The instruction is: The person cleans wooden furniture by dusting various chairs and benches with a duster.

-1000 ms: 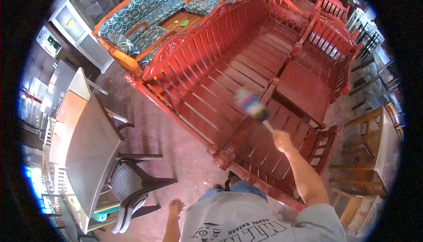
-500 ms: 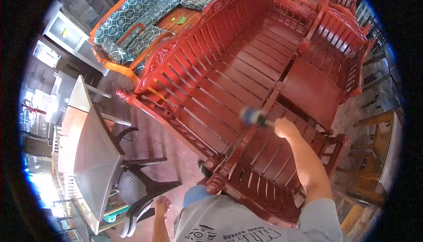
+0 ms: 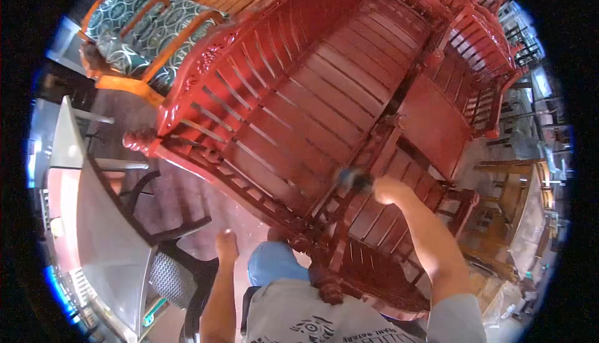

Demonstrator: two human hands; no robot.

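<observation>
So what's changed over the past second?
The duster-like tool has swung from pointing up and left to nearly straight left, its blurred head now lower in the picture. The left hand has come up in the view, and the camera's outlook has shifted. Nothing visibly let go: the right hand still grips the tool, and the red slatted bench seems in place.

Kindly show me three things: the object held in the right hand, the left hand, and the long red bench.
Held object [image 3: 357, 181]: head view, on its blurred dark part.
Left hand [image 3: 227, 244]: head view, on its middle.
Long red bench [image 3: 334, 91]: head view, on a seat slat.
</observation>
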